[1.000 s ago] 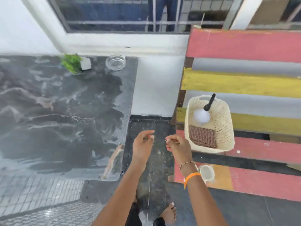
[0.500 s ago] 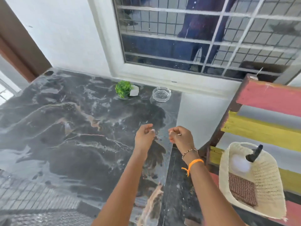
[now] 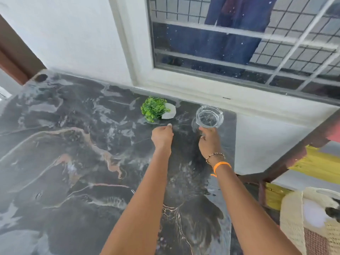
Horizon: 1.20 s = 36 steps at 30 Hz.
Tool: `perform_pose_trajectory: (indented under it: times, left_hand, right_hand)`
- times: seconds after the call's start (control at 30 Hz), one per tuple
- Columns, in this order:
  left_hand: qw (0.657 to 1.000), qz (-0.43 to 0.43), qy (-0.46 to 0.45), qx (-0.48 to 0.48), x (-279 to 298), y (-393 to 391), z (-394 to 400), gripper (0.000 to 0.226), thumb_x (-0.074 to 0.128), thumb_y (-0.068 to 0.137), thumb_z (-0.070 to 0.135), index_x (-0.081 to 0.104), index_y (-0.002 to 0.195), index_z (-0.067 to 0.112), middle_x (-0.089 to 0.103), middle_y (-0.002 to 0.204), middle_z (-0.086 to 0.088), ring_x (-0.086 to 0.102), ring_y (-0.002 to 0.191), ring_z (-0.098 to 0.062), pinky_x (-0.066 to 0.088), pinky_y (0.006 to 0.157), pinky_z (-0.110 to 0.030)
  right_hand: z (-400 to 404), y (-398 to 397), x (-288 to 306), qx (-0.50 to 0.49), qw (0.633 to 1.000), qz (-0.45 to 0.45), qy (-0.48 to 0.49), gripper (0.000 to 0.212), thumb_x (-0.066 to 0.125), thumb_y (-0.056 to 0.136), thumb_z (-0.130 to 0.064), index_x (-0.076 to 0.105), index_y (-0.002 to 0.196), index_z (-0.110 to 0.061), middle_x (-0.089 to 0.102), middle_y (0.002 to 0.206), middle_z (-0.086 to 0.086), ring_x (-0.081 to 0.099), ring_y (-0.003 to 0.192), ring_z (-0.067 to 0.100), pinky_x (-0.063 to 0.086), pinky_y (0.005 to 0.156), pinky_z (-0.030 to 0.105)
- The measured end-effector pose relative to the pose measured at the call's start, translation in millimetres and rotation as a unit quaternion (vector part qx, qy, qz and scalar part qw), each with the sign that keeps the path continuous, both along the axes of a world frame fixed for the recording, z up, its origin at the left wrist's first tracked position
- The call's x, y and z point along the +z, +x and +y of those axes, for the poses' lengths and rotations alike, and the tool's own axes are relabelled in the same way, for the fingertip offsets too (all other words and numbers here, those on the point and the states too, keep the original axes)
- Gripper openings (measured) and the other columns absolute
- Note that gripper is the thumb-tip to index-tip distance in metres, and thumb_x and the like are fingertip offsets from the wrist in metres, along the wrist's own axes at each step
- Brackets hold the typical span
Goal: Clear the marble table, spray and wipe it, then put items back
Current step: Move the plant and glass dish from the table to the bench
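Glass ashtray (image 3: 209, 116) now touched by right hand (image 3: 209, 142), grip unclear. Left hand (image 3: 162, 137), loosely curled, empty, nears plant (image 3: 153, 108). Clearing starts.

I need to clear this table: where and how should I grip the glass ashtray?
Probably take the glass ashtray by its near rim, thumb inside, fingers outside, coming from the front with the right hand. It sits upright, low, round, with the wall close behind.
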State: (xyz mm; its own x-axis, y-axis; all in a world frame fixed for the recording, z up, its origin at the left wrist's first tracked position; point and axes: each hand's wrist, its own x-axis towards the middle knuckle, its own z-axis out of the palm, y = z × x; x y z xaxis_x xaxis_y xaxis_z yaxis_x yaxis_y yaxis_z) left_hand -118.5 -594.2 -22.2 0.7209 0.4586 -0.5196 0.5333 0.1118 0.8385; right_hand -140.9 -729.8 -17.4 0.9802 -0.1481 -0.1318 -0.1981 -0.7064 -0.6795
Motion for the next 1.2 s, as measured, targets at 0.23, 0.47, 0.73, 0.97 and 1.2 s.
perform_pose_trajectory:
  times: [0.23,0.47,0.73,0.97,1.2]
  left_hand:
    - [0.998,0.023,-0.042,0.031,0.6,49.9,2.8,0.041,0.069,0.078,0.037,0.052,0.092,0.002,0.058,0.076,-0.005,0.065,0.070,-0.021,0.057,0.080,-0.037]
    - [0.995,0.025,-0.051,0.081,-2.3,73.5,-0.8,0.059,0.071,0.077,0.039,0.053,0.114,-0.003,0.064,0.108,-0.018,0.067,0.064,-0.021,0.058,0.069,-0.035]
    - [0.995,-0.040,0.094,-0.020,-11.8,49.3,4.7,0.049,0.081,0.065,0.029,0.060,0.104,0.008,0.064,0.107,-0.008,0.060,0.098,-0.024,0.049,0.082,-0.033]
    - [0.976,-0.122,0.151,-0.098,-11.4,11.8,-1.6,0.042,0.081,0.067,0.020,0.054,0.100,0.024,0.064,0.094,0.004,0.061,0.087,-0.016,0.047,0.076,-0.028]
    - [0.962,-0.139,0.148,-0.183,-9.4,-44.0,-33.7,0.047,0.082,0.066,0.032,0.055,0.105,0.030,0.062,0.085,0.017,0.060,0.079,-0.002,0.042,0.062,-0.011]
  right_hand:
    - [-4.1,22.5,-12.4,-0.058,0.997,0.033,-0.043,0.054,0.039,0.084,0.006,0.046,0.134,-0.011,0.037,0.124,0.018,0.049,0.109,0.036,0.038,0.098,0.032]
    - [-16.1,37.1,-20.2,-0.146,0.989,0.010,-0.031,0.024,0.046,0.091,-0.012,0.066,0.098,-0.002,0.053,0.113,0.020,0.053,0.101,0.033,0.037,0.083,0.032]
    - [-26.0,45.5,-23.6,-0.312,0.947,0.025,0.078,0.029,0.060,0.084,-0.019,0.048,0.107,-0.006,0.056,0.092,0.008,0.052,0.080,0.024,0.037,0.071,0.029]
    - [-44.2,47.6,-29.7,-0.297,0.949,0.068,0.076,0.028,0.059,0.078,-0.023,0.050,0.058,-0.004,0.070,0.086,0.028,0.065,0.074,0.035,0.051,0.068,0.033]
    - [-78.9,-35.7,-33.4,-0.327,0.941,0.051,0.070,0.020,0.059,0.080,-0.023,0.060,0.084,-0.004,0.061,0.053,0.003,0.057,0.057,0.013,0.036,0.052,0.023]
